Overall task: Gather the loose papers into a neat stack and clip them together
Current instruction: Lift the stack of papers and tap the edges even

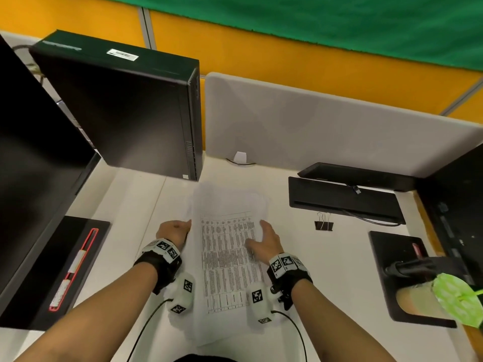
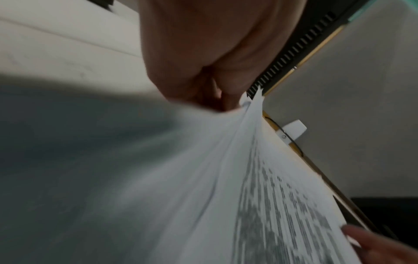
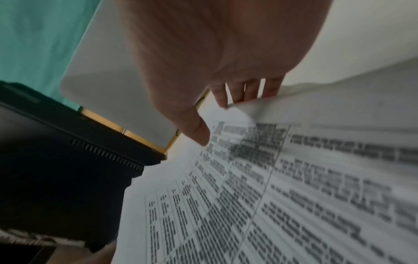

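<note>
White desk surface [image 1: 326, 270] is bounded at the rear by a grey fabric partition [image 1: 326, 121], with orange wall panels behind it. A black monitor [image 1: 34, 165] stands at the far left and a matte black computer tower [image 1: 125, 108] beside it; a black dock [image 1: 342, 199] with a trailing cable lies at right rear.

Papers [image 1: 230, 257] are seen lying at desk centre, in front of the tower, as a loose sheaf of thin white sheets; the top sheet is printed with a dense ruled table. Far corners are fanned and uneven, and the sheet edges are not aligned; the image is blurred there.

Left hand [image 1: 173, 231] is placed at the left edge of the papers. In the left wrist view its fingers [image 2: 224, 96] are curled and are pinching a bunch of sheet edges, which are lifted and gathered to a point. Right hand [image 1: 266, 241] is laid on the right side of the sheaf, thumb on the printed face and fingers [image 3: 251, 89] curled round the upturned right edge, so the edge is gripped.

Bare desk is left open to the right of the papers. A small black binder clip [image 1: 324, 224], wire handles upright, sits there, apart from the papers and just in front of the dock.
</note>
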Tool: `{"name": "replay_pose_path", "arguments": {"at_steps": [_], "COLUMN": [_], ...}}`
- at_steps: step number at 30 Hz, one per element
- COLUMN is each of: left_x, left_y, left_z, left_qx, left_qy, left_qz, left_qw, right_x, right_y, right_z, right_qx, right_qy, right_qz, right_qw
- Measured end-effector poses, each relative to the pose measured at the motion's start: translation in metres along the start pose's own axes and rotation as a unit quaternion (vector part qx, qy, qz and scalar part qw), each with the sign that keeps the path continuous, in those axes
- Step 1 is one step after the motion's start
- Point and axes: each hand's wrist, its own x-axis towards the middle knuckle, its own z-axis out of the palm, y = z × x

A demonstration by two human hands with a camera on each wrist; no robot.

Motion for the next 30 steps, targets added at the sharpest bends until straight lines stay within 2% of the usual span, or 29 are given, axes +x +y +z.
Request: {"name": "replay_pose_path", "arguments": {"at_steps": [2,4,7,9,12,14,16,19,21,23,26,28,30], "left_x": [-0.002,-0.005,-0.008,-0.014,-0.029,-0.047,-0.056,-0.067,-0.073,-0.073,-0.060,-0.046,-0.030], "left_y": [0.003,0.005,0.005,0.001,-0.009,-0.011,-0.017,-0.025,-0.027,-0.027,-0.013,0.002,0.019], "left_z": [0.003,0.003,0.000,-0.002,0.005,0.015,0.024,0.019,0.009,-0.004,-0.016,-0.014,0.000], "left_qx": [0.026,0.048,0.063,0.102,0.084,-0.001,-0.048,-0.056,-0.021,0.097,0.290,0.357,0.405], "left_qy": [0.035,0.052,0.035,0.007,-0.072,-0.128,-0.141,-0.139,-0.118,-0.074,-0.015,-0.013,-0.028], "left_qz": [0.009,0.023,0.006,-0.044,-0.111,-0.117,-0.121,-0.116,-0.104,-0.065,0.046,0.098,0.144], "left_qw": [0.999,0.997,0.997,0.994,0.988,0.985,0.981,0.982,0.987,0.990,0.956,0.929,0.902], "right_x": [0.001,0.000,-0.015,-0.032,-0.049,-0.053,-0.053,-0.055,-0.061,-0.072,-0.092,-0.109,-0.120], "right_y": [0.000,0.003,0.015,0.025,0.032,0.028,0.023,0.026,0.038,0.060,0.105,0.129,0.141], "right_z": [-0.005,-0.011,-0.015,-0.010,0.008,0.019,0.022,0.007,-0.012,-0.032,-0.050,-0.048,-0.038], "right_qx": [0.010,-0.012,-0.101,-0.139,-0.129,-0.110,-0.091,-0.123,-0.124,-0.101,-0.056,0.061,0.170], "right_qy": [-0.004,0.057,0.127,0.121,0.098,0.085,0.079,0.083,0.119,0.146,0.075,0.012,-0.038], "right_qz": [-0.001,0.015,0.100,0.133,0.093,0.076,0.080,0.073,0.078,0.119,0.234,0.283,0.297], "right_qw": [1.000,0.998,0.982,0.974,0.982,0.987,0.990,0.986,0.982,0.977,0.968,0.957,0.939]}}
